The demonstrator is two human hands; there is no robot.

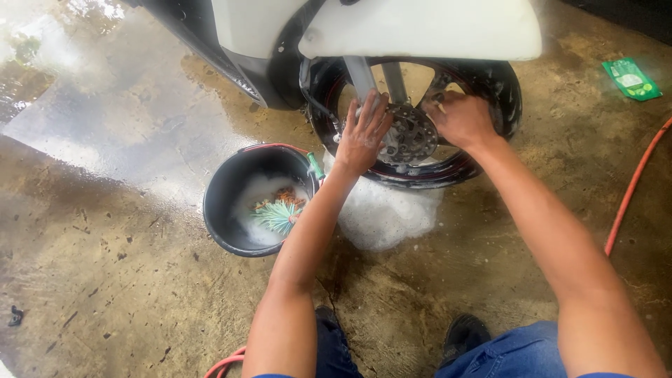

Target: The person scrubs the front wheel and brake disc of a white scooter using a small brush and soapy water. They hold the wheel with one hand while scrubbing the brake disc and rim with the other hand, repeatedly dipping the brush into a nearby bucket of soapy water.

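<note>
The left hand lies flat against the front wheel of a motorcycle, fingers spread apart and pointing up along the grey fork leg, fingertips touching it. The right hand rests on the wheel's far side, fingers curled together over something small; what it grips I cannot tell. Between the two sets of fingers sits the drilled brake disc, wet and soapy. Above the fingertips the white mudguard closes off the room. Below the palms the tyre's lower edge meets a heap of foam on the wet concrete. Left of the left wrist stands a black bucket, holding suds and a brush. An orange hose runs right of the right forearm, well apart.
</note>
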